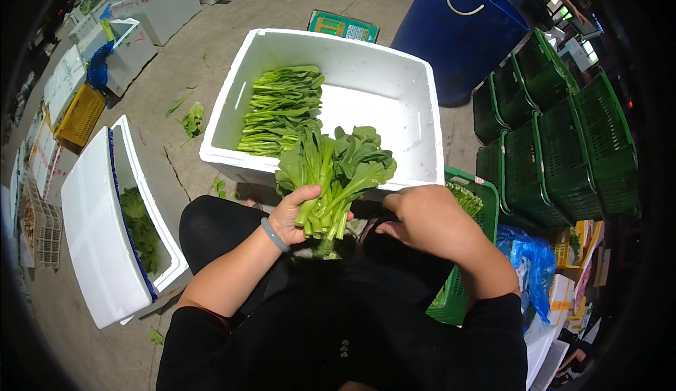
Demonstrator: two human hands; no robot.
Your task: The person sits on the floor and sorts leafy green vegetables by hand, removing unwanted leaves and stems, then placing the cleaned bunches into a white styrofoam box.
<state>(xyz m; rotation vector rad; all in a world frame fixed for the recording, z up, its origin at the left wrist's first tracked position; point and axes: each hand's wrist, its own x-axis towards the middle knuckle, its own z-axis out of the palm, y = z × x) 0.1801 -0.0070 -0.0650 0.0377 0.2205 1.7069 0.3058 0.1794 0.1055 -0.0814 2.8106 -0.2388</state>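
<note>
My left hand [293, 213], with a grey bangle at its wrist, grips a bunch of leafy green vegetables [330, 179] by the stems. The leaves point away from me, over the near rim of a white foam box [422, 100]. Inside that box, stacked greens [285, 108] lie along the left side, stems to the left. My right hand [422, 214] is curled just right of the bunch, back of the hand up. A dark shape shows by its fingers; whether it is something held is unclear. Below the stems, cut bits of green lie blurred between my knees.
Beyond the box sits a green digital scale [343, 25], beside a blue barrel [454, 31]. Stacked green crates [554, 153] stand right; another green crate [488, 201] holds greens by my right arm. At left, a lidded foam box [105, 222] contains greens. A person stands behind the barrel.
</note>
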